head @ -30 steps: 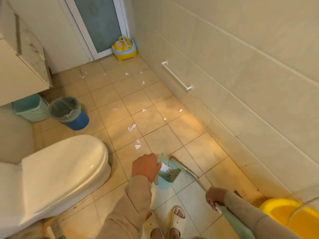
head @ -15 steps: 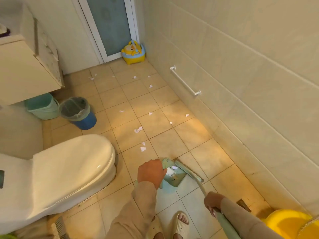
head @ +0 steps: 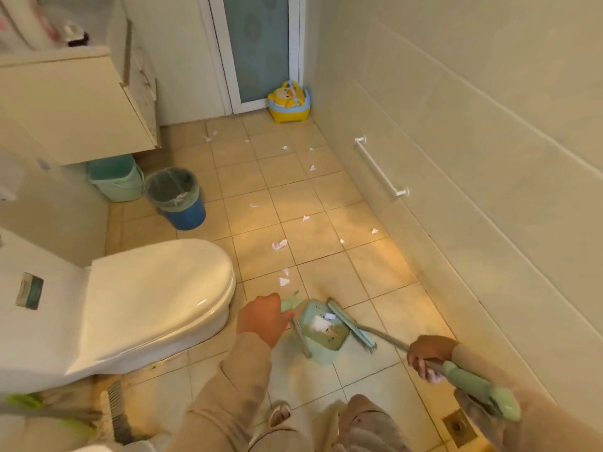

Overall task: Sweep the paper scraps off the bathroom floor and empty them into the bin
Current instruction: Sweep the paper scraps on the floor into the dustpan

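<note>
BATHROOM SWEEP: A person's left hand [head: 261, 319] clamps its curled fingers round the handle of a pale green dustpan [head: 326, 345]. The pan's mouth is tipped to the tiled floor [head: 329, 190], apparently so that it can take what the broom brings. The right hand [head: 429, 353], fingers wrapped round the shaft, holds the green broom [head: 351, 326] with its head laid along the pan's right lip, seemingly to pen the load in. A few paper scraps [head: 321, 324] lie inside the pan, just right of the left hand's knuckles and well apart from the right hand. Loose scraps [head: 279, 245] dot the tiles beyond, the nearest just past the left hand and the rest trailing toward the far door [head: 261, 50]. The lined blue bin [head: 186, 216] stands at far left beyond the toilet [head: 156, 288], well apart from the pan. On this showing, most of the sweeping is not yet done, nor is the emptying.
</note>
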